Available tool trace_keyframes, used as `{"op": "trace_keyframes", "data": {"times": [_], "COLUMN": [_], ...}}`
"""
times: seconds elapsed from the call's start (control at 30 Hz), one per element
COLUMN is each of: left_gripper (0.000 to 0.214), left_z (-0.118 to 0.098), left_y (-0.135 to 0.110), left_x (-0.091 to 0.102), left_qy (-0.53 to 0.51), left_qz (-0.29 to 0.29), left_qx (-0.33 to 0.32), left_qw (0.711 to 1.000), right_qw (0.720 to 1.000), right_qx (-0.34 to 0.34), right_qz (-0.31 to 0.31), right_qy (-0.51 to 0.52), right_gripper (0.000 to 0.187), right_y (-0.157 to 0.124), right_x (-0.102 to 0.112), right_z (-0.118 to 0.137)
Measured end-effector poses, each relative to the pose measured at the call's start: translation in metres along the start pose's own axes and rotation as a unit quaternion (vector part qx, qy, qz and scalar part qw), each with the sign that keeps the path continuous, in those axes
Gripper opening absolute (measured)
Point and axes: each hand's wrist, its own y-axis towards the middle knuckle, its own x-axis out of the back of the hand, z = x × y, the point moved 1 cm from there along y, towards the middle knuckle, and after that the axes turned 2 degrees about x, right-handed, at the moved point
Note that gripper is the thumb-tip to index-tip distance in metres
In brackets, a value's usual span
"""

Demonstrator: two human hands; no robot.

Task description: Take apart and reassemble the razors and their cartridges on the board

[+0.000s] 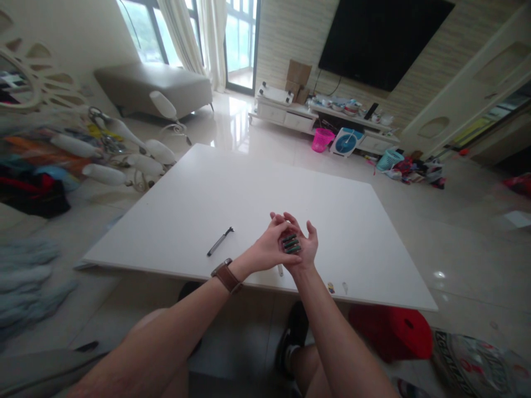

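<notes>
Both my hands meet above the near part of a white board (232,193) lying low over the floor. My right hand (305,246) is palm up with fingers half spread, cradling a few small dark green cylinders (291,244). My left hand (269,246), a brown watch on its wrist, reaches across and its fingers touch those cylinders. A dark pen-like tool (219,241) lies on the board to the left of my hands. A small white piece (280,270) sits at the board's edge under my wrists.
A red stool (394,330) stands under the board's near right edge. White lamp parts (136,157) and clutter lie left. A sofa (153,85), TV cabinet (290,113), pink basket (322,139) and fan (347,142) stand farther back.
</notes>
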Motion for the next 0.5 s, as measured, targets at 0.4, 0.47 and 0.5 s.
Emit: {"op": "trace_keyframes", "data": {"times": [0.4,0.47,0.5], "left_gripper": [0.044,0.043,0.043], "left_z": [0.005,0.008,0.011], "left_y": [-0.008,-0.01,-0.012], "left_x": [0.043,0.057,0.063], "left_qy": [0.115,0.078,0.034], "left_qz": [-0.044,-0.055,-0.064], "left_qx": [-0.037,0.0,0.024], "left_qw": [0.992,0.995,0.997], "right_qw": [0.987,0.983,0.981], "right_qx": [0.035,0.033,0.027], "right_qz": [-0.076,-0.085,-0.089], "right_qy": [-0.14,-0.162,-0.169], "right_gripper": [0.033,0.032,0.032], "right_y": [0.005,0.006,0.007], "right_x": [-0.002,0.001,0.003], "right_z": [-0.005,-0.008,-0.009]}}
